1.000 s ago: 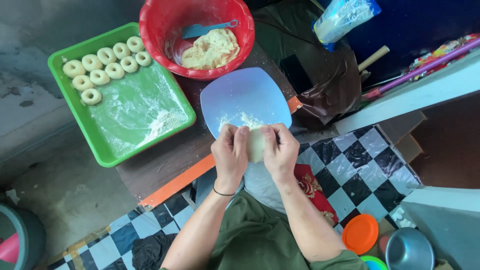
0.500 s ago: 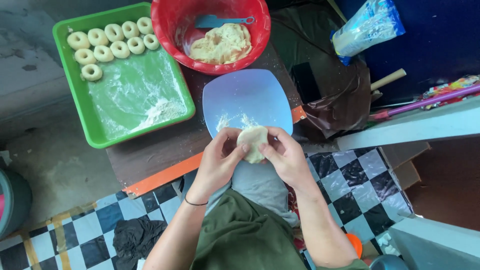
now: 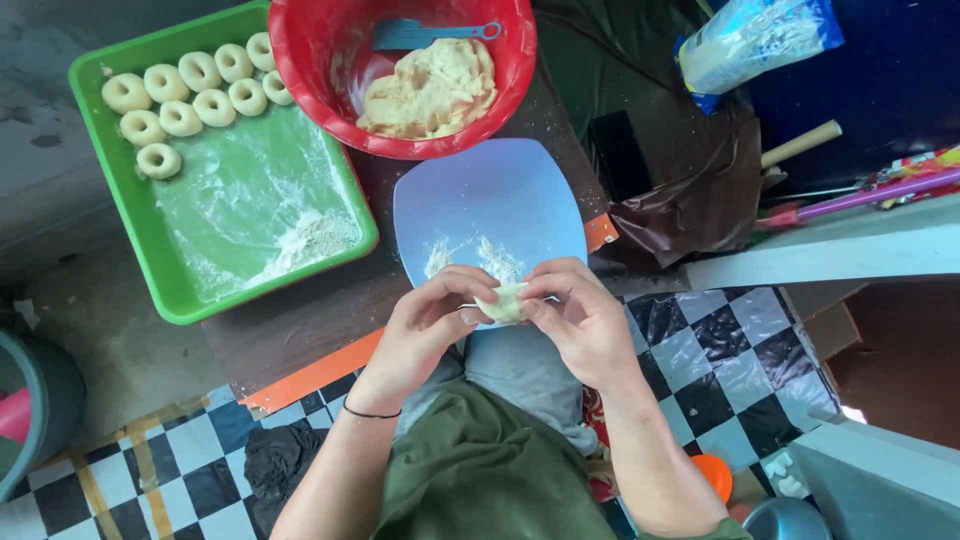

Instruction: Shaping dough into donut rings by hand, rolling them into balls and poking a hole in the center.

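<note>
Checkered floor (image 3: 700, 350), clear flour bag (image 3: 752, 40) top right

Small pale dough lump (image 3: 505, 302), soft and rounded, pinched between both hands above the blue plate's near edge

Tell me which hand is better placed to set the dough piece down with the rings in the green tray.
Probably the left hand: both hands pinch the dough piece, but the green tray and its dough rings lie on its side; the right hand would cross over.
</note>
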